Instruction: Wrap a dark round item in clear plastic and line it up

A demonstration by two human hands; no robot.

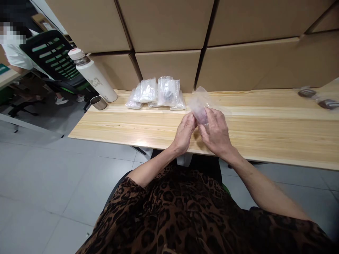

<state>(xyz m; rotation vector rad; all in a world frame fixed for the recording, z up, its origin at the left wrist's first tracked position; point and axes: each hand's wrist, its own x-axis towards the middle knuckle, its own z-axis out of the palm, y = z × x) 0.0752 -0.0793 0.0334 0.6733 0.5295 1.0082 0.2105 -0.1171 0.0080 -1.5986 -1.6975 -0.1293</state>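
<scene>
A clear plastic bag (200, 97) is held between my two hands above the table. Something pinkish-purple shows inside it, its kind too blurred to tell. My left hand (184, 133) grips the bag's lower left side, fingers bent. On the other side my right hand (217, 132) is closed on the bag, thumb below and fingers over its front. Just beyond my hands, to the left, lies a pile of filled clear plastic packets (166, 92); one holds a round greyish item.
Stacked cardboard boxes (169, 67) line the back of the wooden table (127, 125). A white thermos bottle (94, 77) and a metal cup (98, 102) stand at the left end. Two dark wrapped items (327, 103) lie far right. Behind, a person (16, 53) sits near a black chair (53, 56).
</scene>
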